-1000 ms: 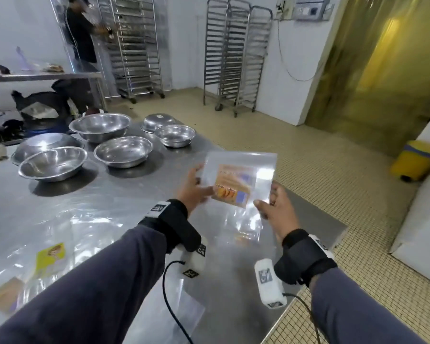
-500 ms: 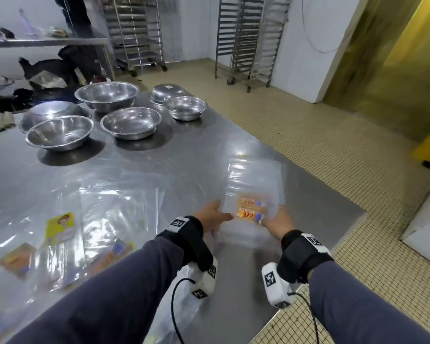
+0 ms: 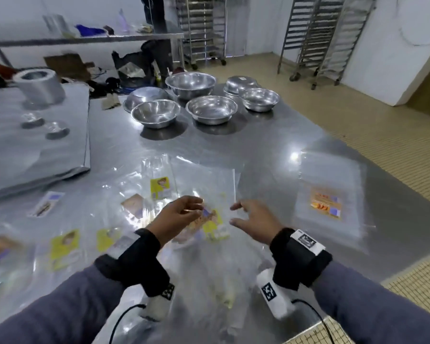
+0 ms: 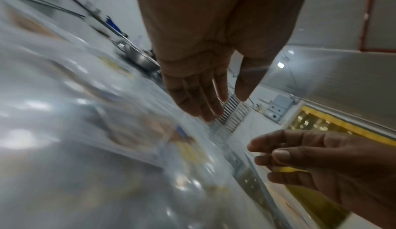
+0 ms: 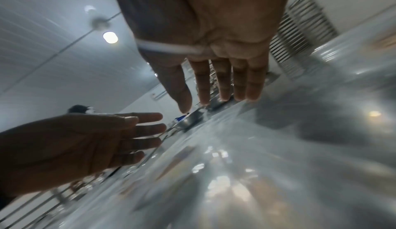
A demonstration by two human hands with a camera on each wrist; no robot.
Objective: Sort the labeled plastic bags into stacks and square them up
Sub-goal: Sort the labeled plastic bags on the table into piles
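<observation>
A squared stack of clear bags with an orange label (image 3: 325, 204) lies flat on the steel table (image 3: 271, 145) at the right. Loose clear bags with yellow labels (image 3: 215, 225) and brownish labels (image 3: 134, 203) are scattered across the middle and left. My left hand (image 3: 194, 207) and right hand (image 3: 236, 214) hover side by side just above the middle of this pile, fingers relaxed, holding nothing. In the left wrist view my left hand (image 4: 214, 97) has straight fingers over blurred plastic. In the right wrist view my right hand (image 5: 218, 88) is spread and empty.
Several steel bowls (image 3: 211, 109) stand at the back of the table. A stack of silver foil sheets (image 3: 35, 150) with a foil roll (image 3: 39, 85) lies at the left. The table's right edge borders tiled floor (image 3: 382, 135). Wheeled racks (image 3: 318, 33) and a person stand behind.
The orange-labelled bag, held up in both hands before, now lies on the stack at the right. Both hands have let go and moved left over the loose pile.
</observation>
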